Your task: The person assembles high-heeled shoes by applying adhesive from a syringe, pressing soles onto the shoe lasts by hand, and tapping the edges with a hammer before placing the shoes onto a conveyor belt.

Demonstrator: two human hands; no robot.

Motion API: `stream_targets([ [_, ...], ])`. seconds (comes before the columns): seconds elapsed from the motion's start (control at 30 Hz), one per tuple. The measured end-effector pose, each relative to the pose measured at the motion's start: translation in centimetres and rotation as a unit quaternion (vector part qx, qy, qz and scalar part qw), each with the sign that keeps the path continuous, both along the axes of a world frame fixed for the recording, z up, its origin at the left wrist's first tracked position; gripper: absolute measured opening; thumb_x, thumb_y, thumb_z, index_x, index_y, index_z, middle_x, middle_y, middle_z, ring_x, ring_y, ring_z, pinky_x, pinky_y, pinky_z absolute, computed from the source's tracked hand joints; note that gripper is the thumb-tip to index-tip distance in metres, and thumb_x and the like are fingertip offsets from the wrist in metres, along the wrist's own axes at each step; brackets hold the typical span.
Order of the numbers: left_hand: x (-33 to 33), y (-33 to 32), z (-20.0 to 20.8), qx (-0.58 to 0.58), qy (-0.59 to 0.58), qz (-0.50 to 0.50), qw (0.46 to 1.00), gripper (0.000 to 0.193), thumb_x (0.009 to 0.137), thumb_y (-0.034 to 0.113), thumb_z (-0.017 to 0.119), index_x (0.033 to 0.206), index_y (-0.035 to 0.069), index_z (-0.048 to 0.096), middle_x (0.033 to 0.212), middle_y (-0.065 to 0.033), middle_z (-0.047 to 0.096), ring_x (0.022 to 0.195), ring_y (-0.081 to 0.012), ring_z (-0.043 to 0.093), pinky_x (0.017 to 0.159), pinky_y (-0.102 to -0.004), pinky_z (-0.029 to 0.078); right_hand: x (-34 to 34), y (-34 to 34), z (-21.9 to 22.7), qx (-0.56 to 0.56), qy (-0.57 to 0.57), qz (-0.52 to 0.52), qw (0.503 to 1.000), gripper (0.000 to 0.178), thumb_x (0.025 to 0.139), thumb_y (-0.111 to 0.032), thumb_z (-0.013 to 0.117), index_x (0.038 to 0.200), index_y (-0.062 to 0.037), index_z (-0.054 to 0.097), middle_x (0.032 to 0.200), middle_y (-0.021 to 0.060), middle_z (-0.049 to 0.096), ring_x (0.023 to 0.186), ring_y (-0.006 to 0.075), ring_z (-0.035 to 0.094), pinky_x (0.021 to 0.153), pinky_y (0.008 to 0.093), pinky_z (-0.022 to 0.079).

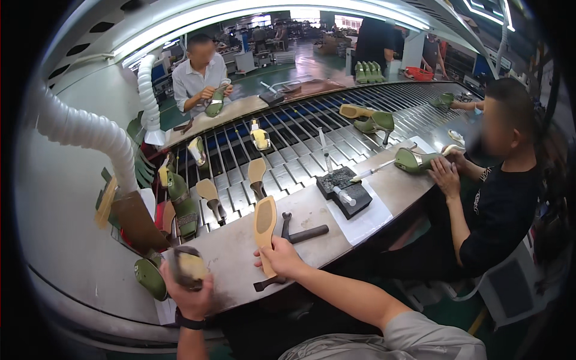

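Note:
My left hand (193,297), at the near left edge of the bench, grips a shoe upper on a last (191,269); it is dark with a pale yellow patch and blurred by motion. Held in my right hand (282,258) is a tan shoe sole (264,221), its dark heel hanging below the fingers. A hammer (306,233) lies just right of that sole. Beside my left hand, a green shoe (150,279) rests at the bench's left end.
A conveyor (234,183) carries soles and green shoes beyond the metal bench (231,264). Syringes and a dark block (345,191) lie on white paper to the right. A co-worker (504,174) handles a green shoe there; another person (201,78) works across. A white hose (90,129) hangs left.

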State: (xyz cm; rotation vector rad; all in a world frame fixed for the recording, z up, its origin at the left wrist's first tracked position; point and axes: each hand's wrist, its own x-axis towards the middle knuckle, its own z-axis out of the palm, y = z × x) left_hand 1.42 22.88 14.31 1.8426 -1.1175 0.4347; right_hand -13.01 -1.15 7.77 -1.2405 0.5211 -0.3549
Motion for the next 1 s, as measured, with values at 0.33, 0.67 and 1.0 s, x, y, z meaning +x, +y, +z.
stream_targets([
  [0.33,3.0,-2.6,-2.2,-0.28,0.499,-0.219,0.79,0.073,0.104,0.05,0.048,0.153,-0.004,0.046,0.145,-0.0168,0.06,0.125,-0.0278,0.061,0.107,-0.043,0.05,2.0,-3.3,0.7,-0.362,0.039,-0.077,0.928,0.03,0.1,-0.023,0.071,0.114,0.004,0.071,0.101,0.0174,0.078,0.089,0.0272,0.077,0.081,0.0413,0.059],
  [0.67,1.5,-2.4,-2.1,-0.255,0.455,-0.295,0.8,0.083,0.103,0.055,0.045,0.157,-0.007,0.039,0.15,-0.0201,0.055,0.144,-0.0309,0.049,0.123,-0.0442,0.035,1.0,0.0,1.8,-0.32,-0.049,0.027,0.946,0.043,0.104,-0.035,0.071,0.081,0.001,0.066,0.068,0.0046,0.062,0.064,0.0105,0.057,0.062,0.0299,0.048],
  [1.0,1.5,-1.9,-3.2,-0.286,0.465,-0.318,0.775,0.083,0.105,0.056,0.039,0.159,-0.007,0.038,0.155,-0.0201,0.05,0.149,-0.032,0.044,0.128,-0.0462,0.029,1.1,-0.5,4.1,-0.238,-0.15,-0.043,0.959,0.044,0.103,-0.029,0.07,0.073,0.0014,0.059,0.062,0.0079,0.053,0.062,0.013,0.046,0.059,0.0347,0.042],
])
